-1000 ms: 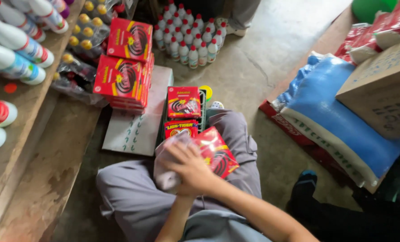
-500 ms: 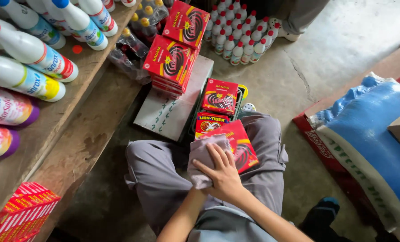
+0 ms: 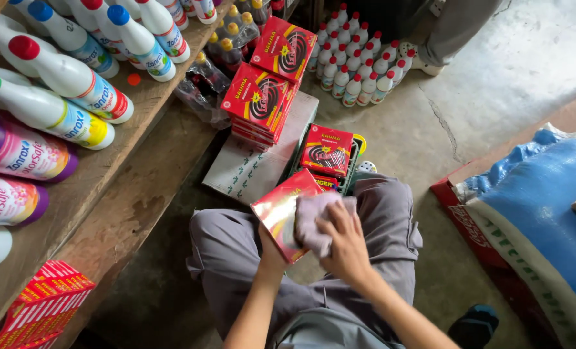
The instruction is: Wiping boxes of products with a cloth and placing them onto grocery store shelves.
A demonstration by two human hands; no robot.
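The flat box on the lap is glossy red with a yellow edge, and the cloth pressed on it is pale lilac-grey. The trousers are plain grey. The stacked boxes are red with a black spiral and yellow bands. The bottles on the wooden shelf are white with red, blue and green caps; two are pink with purple ends. The sack is blue; the floor is grey concrete.
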